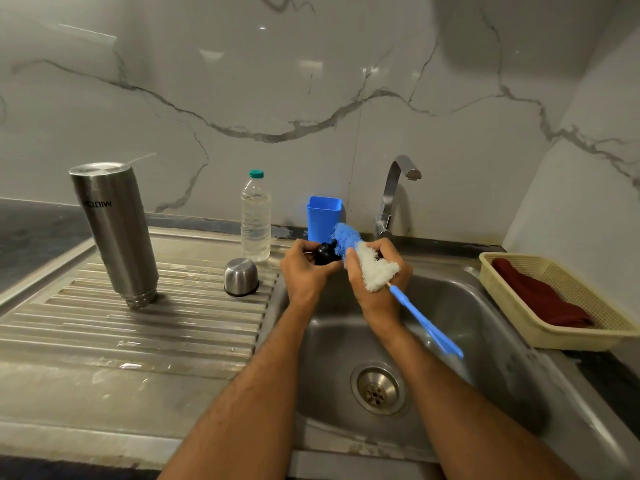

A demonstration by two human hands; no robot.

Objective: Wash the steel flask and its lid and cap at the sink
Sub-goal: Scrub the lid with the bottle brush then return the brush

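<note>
Above the sink (512,317), the left hand (304,271) grips the black lid (325,253), while the right hand (375,282) just beside it holds the brush (363,258), bristle end against the lid, handle slanting down-right; flask (116,233) and cap (241,276) stand left of the sink.

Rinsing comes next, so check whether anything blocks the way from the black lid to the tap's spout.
Nothing visible does. The left hand holds the black lid over the sink's back edge; the tap's spout lies up and right. Only the brush in the right hand sits beside the lid.
</note>
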